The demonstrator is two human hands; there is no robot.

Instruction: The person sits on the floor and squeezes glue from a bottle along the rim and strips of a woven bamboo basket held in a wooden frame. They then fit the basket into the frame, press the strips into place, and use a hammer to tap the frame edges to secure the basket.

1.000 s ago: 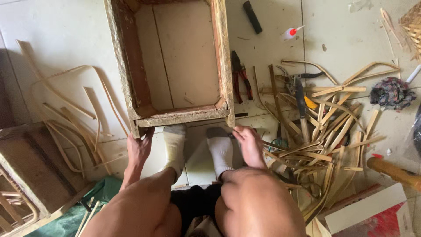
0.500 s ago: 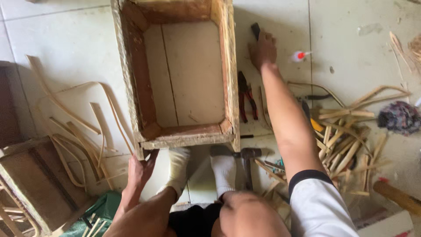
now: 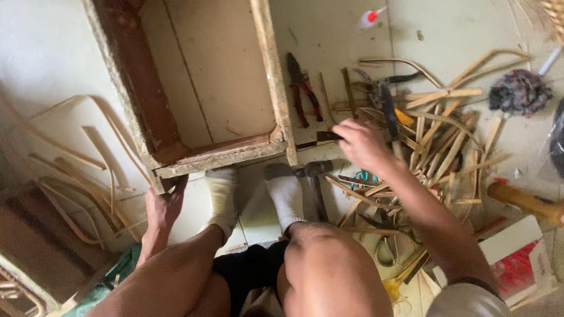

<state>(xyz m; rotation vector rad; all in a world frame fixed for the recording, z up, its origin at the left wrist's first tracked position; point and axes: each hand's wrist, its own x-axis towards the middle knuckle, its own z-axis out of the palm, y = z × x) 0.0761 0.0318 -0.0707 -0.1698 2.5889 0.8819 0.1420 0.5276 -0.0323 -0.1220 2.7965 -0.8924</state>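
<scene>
On the floor: I sit on pale tiles [image 3: 53, 53] with my knees up and my feet in white socks [image 3: 254, 194].
Box: a big wooden box frame [image 3: 267, 70] lies open right in front of my toes. Its near edge is just past my socks.
My left hand [image 3: 163, 206]: it is low on the left, at the near corner of the box. My fingers curl up against the bottom of that corner. I cannot tell how tight they hold.
My right hand [image 3: 363, 144]: it is out to the right of the box, over the pile of sticks. My fingers are bent in around a small dark tool [image 3: 325, 136]. Its tip pokes out to the left, close to the box corner.
Hammer [image 3: 317, 182]: it lies on the floor just beside my right sock, under my right hand.
Pliers [image 3: 302, 88]: they have red handles and lie on the tiles next to the right side of the box.
Sticks: lots of thin cane strips [image 3: 440, 129] lie in a messy heap on the right. More long bent strips [image 3: 88, 152] lie on the left.
Far things: a small white bottle with a red cap [image 3: 370, 17] is up top, and a dark rag [image 3: 520, 93] is off to the right.
</scene>
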